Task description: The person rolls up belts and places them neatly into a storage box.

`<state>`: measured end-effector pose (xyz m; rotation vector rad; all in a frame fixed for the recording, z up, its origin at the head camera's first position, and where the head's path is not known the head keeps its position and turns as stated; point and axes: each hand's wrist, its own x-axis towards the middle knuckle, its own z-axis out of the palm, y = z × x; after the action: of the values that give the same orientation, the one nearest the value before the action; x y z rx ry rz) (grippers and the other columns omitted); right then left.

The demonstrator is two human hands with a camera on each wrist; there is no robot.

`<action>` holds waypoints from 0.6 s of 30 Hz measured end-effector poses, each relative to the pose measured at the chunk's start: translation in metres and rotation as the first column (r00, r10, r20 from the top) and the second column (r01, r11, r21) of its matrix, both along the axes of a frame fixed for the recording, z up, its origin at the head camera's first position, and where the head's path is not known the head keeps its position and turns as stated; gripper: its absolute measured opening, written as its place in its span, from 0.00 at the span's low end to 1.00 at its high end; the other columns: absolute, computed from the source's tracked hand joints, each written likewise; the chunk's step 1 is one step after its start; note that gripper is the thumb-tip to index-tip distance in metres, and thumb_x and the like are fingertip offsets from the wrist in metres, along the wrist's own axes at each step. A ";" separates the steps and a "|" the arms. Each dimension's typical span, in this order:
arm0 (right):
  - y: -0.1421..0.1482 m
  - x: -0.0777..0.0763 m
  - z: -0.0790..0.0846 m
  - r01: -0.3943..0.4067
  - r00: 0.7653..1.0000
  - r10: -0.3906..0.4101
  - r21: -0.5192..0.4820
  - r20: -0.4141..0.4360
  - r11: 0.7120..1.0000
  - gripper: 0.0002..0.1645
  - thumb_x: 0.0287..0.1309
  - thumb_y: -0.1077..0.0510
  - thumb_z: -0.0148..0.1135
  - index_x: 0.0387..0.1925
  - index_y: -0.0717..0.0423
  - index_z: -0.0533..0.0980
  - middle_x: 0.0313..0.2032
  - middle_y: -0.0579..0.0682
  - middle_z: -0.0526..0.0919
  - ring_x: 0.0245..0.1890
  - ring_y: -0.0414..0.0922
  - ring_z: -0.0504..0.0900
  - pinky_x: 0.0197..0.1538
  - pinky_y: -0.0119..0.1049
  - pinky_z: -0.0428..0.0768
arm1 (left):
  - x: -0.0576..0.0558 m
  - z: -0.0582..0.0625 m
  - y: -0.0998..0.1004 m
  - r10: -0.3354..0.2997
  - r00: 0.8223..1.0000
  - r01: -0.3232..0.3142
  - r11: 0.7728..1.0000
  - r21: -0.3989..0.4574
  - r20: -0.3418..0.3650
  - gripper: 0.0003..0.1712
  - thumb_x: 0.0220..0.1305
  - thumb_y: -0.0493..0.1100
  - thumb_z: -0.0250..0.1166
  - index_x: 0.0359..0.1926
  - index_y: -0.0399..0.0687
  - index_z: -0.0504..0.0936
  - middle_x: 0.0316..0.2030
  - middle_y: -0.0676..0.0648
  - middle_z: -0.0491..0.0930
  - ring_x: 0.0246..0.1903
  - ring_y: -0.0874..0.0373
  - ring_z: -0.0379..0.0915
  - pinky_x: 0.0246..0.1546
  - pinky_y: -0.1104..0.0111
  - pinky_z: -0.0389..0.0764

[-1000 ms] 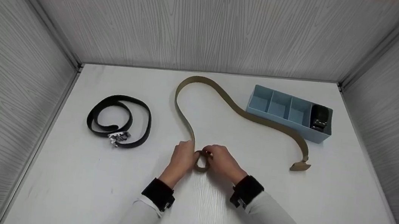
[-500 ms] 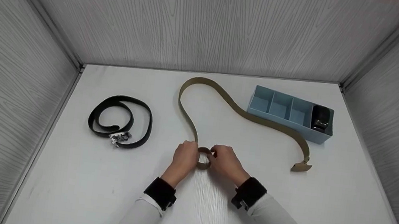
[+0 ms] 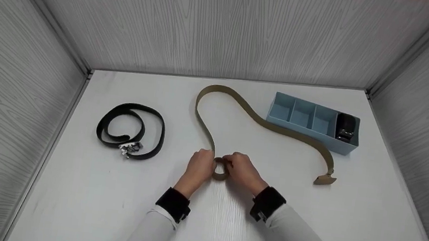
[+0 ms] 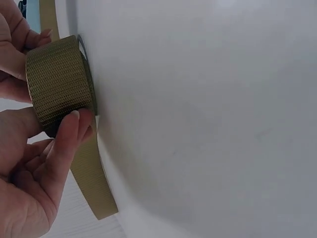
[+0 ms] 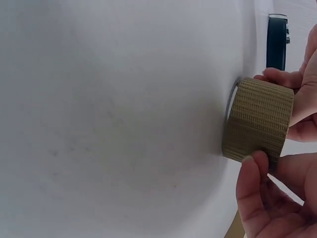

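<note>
An olive webbing belt [image 3: 246, 107] snakes across the white table, standing on its edge. Its near end is wound into a small round coil [image 3: 220, 176] between my two hands. My left hand [image 3: 199, 168] pinches the coil's left side, where the long strip runs in. From the right, my right hand [image 3: 245, 172] pinches the coil with thumb and fingertips. The left wrist view shows the ribbed coil [image 4: 57, 79] upright on its edge, close over the table. At the belt's far end, a tan buckle [image 3: 324, 179] lies on the right.
A black belt [image 3: 162, 130] with a shiny metal buckle [image 3: 130, 148] lies loosely looped at left. At back right stands a blue divided box [image 3: 307, 128], a rolled black belt [image 3: 346, 126] in its right compartment. Grey wood-grain walls [image 3: 226, 27] enclose the table.
The coil has gone from a narrow oval to a rounder ring. My right fingers have shifted along its rim, and the belt's near strip has moved slightly right. The black belts stay put.
</note>
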<state>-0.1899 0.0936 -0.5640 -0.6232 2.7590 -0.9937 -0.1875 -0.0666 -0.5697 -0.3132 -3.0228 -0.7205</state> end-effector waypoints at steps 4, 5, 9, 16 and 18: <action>-0.001 0.003 -0.002 0.113 0.987 -0.108 -0.034 0.123 0.993 0.08 0.63 0.63 0.60 0.39 0.64 0.81 0.27 0.49 0.77 0.26 0.42 0.75 0.31 0.36 0.75 | 0.001 -0.002 0.003 0.032 0.999 -0.032 0.998 0.049 0.000 0.01 0.54 0.28 0.62 0.29 0.34 0.80 0.25 0.37 0.82 0.24 0.49 0.80 0.23 0.59 0.78; -0.002 0.004 -0.002 0.132 0.982 -0.126 -0.040 0.138 0.990 0.07 0.63 0.63 0.60 0.37 0.64 0.80 0.25 0.48 0.76 0.25 0.42 0.74 0.31 0.36 0.74 | 0.001 -0.003 0.003 0.038 0.999 -0.037 0.998 0.056 -0.002 0.01 0.54 0.28 0.62 0.29 0.34 0.80 0.26 0.37 0.82 0.24 0.48 0.80 0.23 0.59 0.78; -0.003 0.004 -0.001 0.132 0.985 -0.125 -0.057 0.118 0.990 0.07 0.59 0.68 0.57 0.30 0.62 0.81 0.22 0.48 0.74 0.26 0.44 0.71 0.34 0.38 0.72 | 0.001 -0.001 0.002 0.032 0.999 -0.032 0.998 0.046 -0.003 0.02 0.54 0.31 0.64 0.31 0.37 0.80 0.27 0.39 0.82 0.26 0.48 0.80 0.25 0.58 0.78; -0.002 0.002 -0.003 -0.038 0.999 0.038 -0.017 0.008 0.999 0.16 0.56 0.75 0.57 0.44 0.63 0.83 0.32 0.56 0.81 0.34 0.48 0.77 0.41 0.43 0.77 | 0.000 0.002 -0.004 0.013 0.999 -0.016 0.998 0.067 0.044 0.04 0.57 0.35 0.65 0.28 0.39 0.78 0.25 0.43 0.80 0.23 0.54 0.74 0.24 0.62 0.76; -0.002 0.002 -0.004 -0.069 0.997 0.069 -0.003 -0.031 0.998 0.17 0.56 0.75 0.57 0.45 0.64 0.82 0.34 0.58 0.80 0.36 0.50 0.78 0.41 0.44 0.78 | 0.000 0.001 -0.005 0.001 0.999 -0.003 0.998 0.060 0.046 0.04 0.58 0.34 0.64 0.29 0.39 0.78 0.25 0.42 0.81 0.22 0.54 0.74 0.23 0.62 0.75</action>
<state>-0.1881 0.0913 -0.5675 -0.7350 2.7415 -0.9840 -0.1874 -0.0713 -0.5686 -0.2961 -3.0368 -0.8272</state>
